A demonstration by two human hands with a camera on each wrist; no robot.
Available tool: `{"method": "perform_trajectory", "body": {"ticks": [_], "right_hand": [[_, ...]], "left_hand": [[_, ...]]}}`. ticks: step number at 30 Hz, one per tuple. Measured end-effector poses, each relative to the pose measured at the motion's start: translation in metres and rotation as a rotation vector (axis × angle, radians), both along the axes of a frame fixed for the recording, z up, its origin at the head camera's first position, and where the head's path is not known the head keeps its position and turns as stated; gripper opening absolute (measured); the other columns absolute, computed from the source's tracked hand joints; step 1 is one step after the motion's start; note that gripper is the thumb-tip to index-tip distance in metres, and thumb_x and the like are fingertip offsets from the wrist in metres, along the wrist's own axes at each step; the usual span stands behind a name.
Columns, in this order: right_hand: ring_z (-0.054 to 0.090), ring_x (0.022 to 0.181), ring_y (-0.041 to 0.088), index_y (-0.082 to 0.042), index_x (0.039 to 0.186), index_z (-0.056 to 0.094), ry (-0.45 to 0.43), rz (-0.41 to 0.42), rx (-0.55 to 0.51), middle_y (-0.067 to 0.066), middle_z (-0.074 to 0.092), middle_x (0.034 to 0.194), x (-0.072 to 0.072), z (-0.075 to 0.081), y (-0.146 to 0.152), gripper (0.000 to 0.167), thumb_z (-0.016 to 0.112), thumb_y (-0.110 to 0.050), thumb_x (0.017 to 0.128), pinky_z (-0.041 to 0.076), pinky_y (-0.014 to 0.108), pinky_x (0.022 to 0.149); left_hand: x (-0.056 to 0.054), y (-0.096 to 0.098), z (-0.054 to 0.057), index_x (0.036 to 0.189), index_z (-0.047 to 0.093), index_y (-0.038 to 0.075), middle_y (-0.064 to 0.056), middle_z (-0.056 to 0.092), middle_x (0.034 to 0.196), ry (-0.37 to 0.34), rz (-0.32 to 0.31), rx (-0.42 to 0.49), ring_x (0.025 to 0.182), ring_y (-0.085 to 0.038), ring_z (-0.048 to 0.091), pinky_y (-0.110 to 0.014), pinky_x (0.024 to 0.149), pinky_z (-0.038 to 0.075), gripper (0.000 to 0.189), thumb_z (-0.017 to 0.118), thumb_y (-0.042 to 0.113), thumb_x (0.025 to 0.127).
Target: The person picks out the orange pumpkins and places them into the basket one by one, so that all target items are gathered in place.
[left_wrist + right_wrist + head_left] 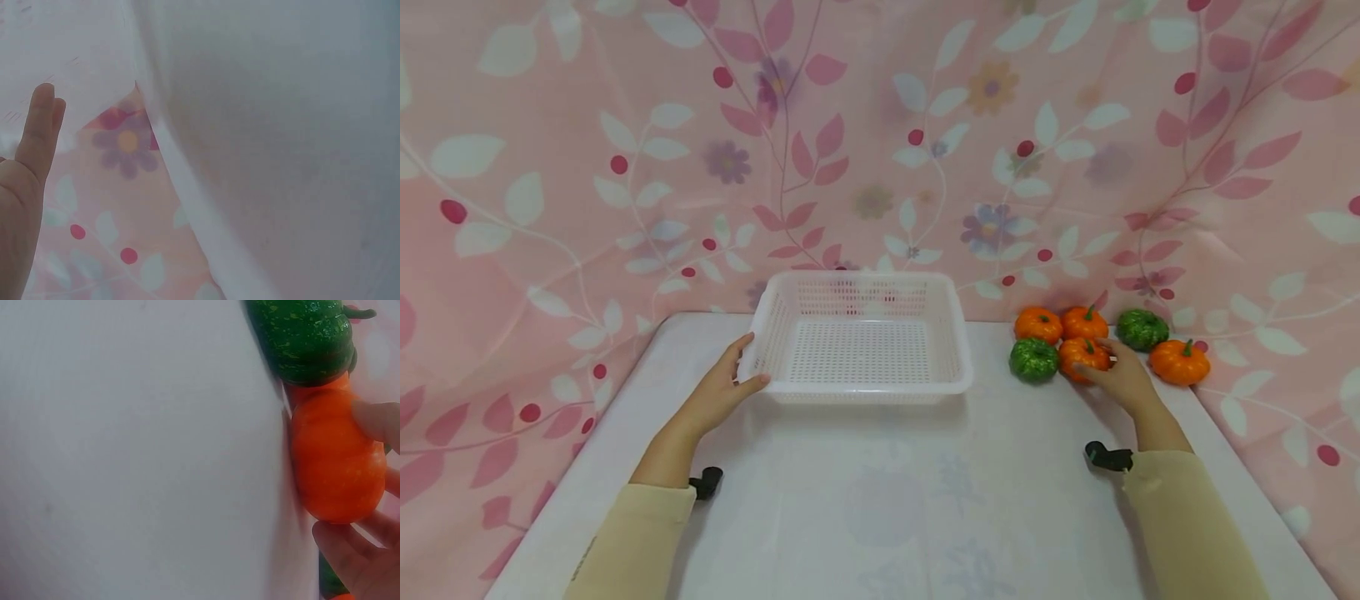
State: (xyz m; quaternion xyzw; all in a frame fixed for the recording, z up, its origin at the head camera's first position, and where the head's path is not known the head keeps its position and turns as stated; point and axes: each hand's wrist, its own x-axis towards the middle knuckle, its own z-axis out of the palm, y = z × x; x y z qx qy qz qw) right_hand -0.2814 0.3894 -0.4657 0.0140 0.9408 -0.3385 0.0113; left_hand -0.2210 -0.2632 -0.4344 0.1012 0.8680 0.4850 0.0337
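A white plastic basket [857, 388] with perforated sides stands upright near the back of the table. My left hand [718, 396] is at its left end, thumb by the front corner and fingers along the side; in the left wrist view the fingers [39, 128] look straight. On the right, my right hand [1123, 379] holds a small orange pumpkin [1081, 354] between thumb and fingers. The right wrist view shows this pumpkin [337, 459] low against the table, with the thumb on one side and fingertips on the other. A green pumpkin [1034, 361] sits just left of it.
Two orange pumpkins [1038, 324] lie behind the held one. Another green pumpkin [1142, 330] and an orange pumpkin [1180, 362] lie right of my hand, near the table's right edge. A pink floral cloth [865, 150] hangs behind the white-covered table [865, 483].
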Motion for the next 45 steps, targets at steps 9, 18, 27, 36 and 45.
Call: {"method": "perform_trajectory", "body": {"ticks": [9,18,27,36,45], "right_hand": [[0.028,0.135,0.056,0.004,0.156,0.021,-0.039,-0.058,-0.102,0.037,0.023,0.154,0.005,-0.001,0.0,0.093,0.063,-0.052,0.095,0.029,0.069,0.105],[0.026,0.135,0.058,-0.001,0.158,0.018,-0.09,-0.093,-0.125,0.037,0.019,0.156,0.014,0.004,0.001,0.096,0.061,-0.058,0.093,0.03,0.07,0.104],[0.029,0.134,0.057,-0.001,0.158,0.019,-0.02,-0.101,-0.166,0.035,0.021,0.156,0.024,0.022,-0.006,0.091,0.063,-0.051,0.095,0.035,0.069,0.101],[0.028,0.138,0.056,-0.005,0.159,0.02,-0.009,-0.114,-0.248,0.033,0.018,0.158,0.036,0.047,-0.025,0.09,0.065,-0.049,0.094,0.035,0.068,0.102],[0.028,0.139,0.053,-0.008,0.159,0.022,-0.008,-0.126,-0.279,0.028,0.019,0.161,0.044,0.07,-0.049,0.09,0.067,-0.049,0.093,0.034,0.066,0.103]], "left_hand": [[-0.002,0.0,-0.005,0.16,0.005,0.005,-0.028,0.02,0.159,-0.007,-0.014,0.053,0.14,-0.046,0.032,-0.061,0.108,0.032,0.089,0.065,0.025,0.098],[-0.001,0.0,-0.005,0.161,0.004,0.007,-0.027,0.02,0.16,-0.017,-0.02,0.086,0.14,-0.043,0.033,-0.06,0.108,0.032,0.088,0.065,0.018,0.099],[0.0,0.0,-0.006,0.161,0.004,0.008,-0.025,0.017,0.162,-0.026,-0.016,0.111,0.143,-0.042,0.029,-0.06,0.11,0.03,0.091,0.067,0.024,0.098],[0.002,0.0,-0.006,0.161,0.005,0.01,-0.026,0.02,0.16,-0.03,-0.006,0.101,0.142,-0.044,0.031,-0.06,0.11,0.031,0.09,0.067,0.022,0.098],[0.002,-0.001,-0.008,0.161,0.006,0.01,-0.029,0.017,0.161,-0.036,0.004,0.086,0.142,-0.047,0.03,-0.062,0.109,0.031,0.09,0.068,0.026,0.097]]}}
